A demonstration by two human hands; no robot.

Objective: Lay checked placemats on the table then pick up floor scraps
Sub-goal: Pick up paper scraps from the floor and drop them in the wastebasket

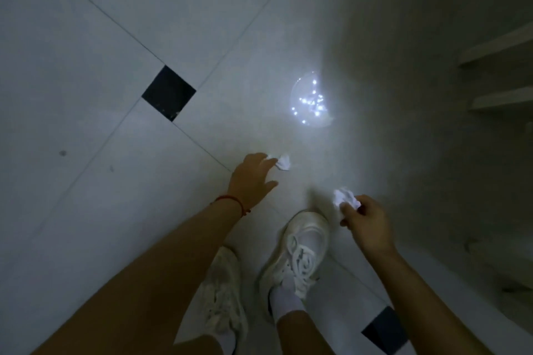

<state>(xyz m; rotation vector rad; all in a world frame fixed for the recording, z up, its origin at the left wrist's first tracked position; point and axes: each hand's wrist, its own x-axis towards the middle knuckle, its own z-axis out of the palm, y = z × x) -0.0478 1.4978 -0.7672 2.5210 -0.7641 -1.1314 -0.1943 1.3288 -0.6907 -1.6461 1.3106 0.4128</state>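
both hands pinch crumpled scraps: left hand (251, 179) one (283, 163), right hand (366, 222) another (346, 198), fingers half hiding it.

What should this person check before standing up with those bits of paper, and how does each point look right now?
1. Right hand grips its crumpled paper scrap: ok.
2. Left hand has the other scrap secured: cannot tell; fingertips touch it, grip unclear.
3. Scraps clear of the white shoes: ok.
4. No further scraps left on the tiled floor: cannot tell; dim light, and a bright reflection hides a patch.
5. Both hands in view: ok.
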